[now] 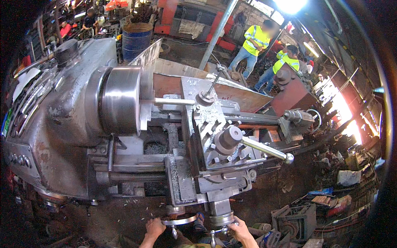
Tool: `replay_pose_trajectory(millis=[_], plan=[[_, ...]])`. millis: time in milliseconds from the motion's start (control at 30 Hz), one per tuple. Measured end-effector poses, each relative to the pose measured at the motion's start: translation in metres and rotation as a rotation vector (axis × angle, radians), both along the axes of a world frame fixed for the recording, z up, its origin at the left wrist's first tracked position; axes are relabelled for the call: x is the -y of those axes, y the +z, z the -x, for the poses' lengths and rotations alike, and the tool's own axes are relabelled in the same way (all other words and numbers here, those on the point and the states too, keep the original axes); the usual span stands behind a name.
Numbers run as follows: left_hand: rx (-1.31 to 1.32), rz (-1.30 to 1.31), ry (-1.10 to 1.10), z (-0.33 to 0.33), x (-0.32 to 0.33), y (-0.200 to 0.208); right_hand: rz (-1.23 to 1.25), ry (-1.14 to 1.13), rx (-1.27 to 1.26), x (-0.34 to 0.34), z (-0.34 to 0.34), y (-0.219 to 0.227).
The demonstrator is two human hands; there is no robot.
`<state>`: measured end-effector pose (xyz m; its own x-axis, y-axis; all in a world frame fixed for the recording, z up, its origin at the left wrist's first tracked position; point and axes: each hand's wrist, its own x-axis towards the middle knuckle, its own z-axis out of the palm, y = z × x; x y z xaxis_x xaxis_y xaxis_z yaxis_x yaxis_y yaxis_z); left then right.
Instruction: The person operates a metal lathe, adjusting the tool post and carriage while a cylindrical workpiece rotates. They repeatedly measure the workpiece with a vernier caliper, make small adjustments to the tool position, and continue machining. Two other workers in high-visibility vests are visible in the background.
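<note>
A metal lathe fills the middle of the head view. My left hand (155, 227) is closed at the left rim of a handwheel (186, 220) on the carriage front. To its right, my right hand (240, 228) grips a ball-ended crank handle (221, 230) below the cross slide. The large steel chuck (122, 99) holds a slim bright rod (173, 101), which reaches toward the tool post area. A tool post (227, 140) with a long clamping lever (266, 149) sits on the slide. Metal chips (213, 111) lie scattered over the slide.
The lathe's headstock (74, 115) stands left, with tools lying on top. A tailstock (293, 120) is at the right end of the bed. Two people in yellow vests (254, 41) are behind the machine, near a blue drum (136, 41). Scrap and machine parts (295, 221) crowd the right floor.
</note>
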<state>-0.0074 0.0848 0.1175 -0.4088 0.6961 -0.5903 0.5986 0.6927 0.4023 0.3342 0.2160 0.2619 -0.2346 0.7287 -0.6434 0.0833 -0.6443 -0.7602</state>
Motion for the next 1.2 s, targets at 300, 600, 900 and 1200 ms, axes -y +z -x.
replay_pose_trajectory(millis=[300,600,900,1200], plan=[[0.0,0.043,-0.026,-0.001,0.001,-0.007,0.258,-0.116,-0.406,0.004,-0.025,-0.059],[0.105,0.132,0.02,0.001,-0.002,-0.007,0.474,-0.207,-0.498,0.009,-0.043,-0.117],[-0.049,-0.021,-0.056,-0.008,-0.002,0.012,0.185,-0.004,0.04,0.004,-0.017,-0.02],[0.035,0.025,0.011,0.001,0.0,0.0,-0.537,0.524,0.542,0.031,0.044,0.079]])
